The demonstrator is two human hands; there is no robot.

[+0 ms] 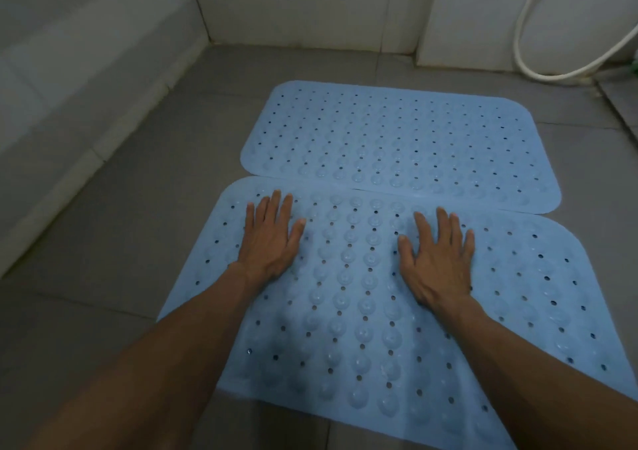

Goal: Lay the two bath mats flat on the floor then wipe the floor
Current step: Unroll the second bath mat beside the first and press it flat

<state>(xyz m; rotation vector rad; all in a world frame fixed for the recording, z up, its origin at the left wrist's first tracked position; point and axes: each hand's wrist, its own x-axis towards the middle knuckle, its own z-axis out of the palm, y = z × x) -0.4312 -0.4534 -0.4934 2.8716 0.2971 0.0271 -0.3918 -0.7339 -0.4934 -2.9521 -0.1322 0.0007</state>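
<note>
1. The near bath mat (379, 294), pale blue with drain holes and suction cups facing up, lies spread on the grey tiled floor (131, 228). Its nearest edge appears slightly raised and rippled; contact there cannot be confirmed.
2. The far bath mat (397, 139) lies just beyond the near mat, flat as far as can be seen. Their long edges meet, the near mat's far edge seeming to touch or slightly overlap it toward the right.
3. The left hand (269, 239) rests palm down on the left part of the near mat, fingers extended and close together, gripping nothing.
4. The right hand (438, 259) rests palm down right of the near mat's centre, fingers spread, gripping nothing.
5. Judgement: the step in hand is pressing the near mat flat; laying out looks almost complete, wiping not begun.
6. Judgement: the next move calls for smoothing toward the mat's edges, then fetching a cloth or wiper; none is in view.
7. Beyond the far mat stand tiled walls (310, 4); a white hose (528, 49) loops down to the right of that mat.
</note>
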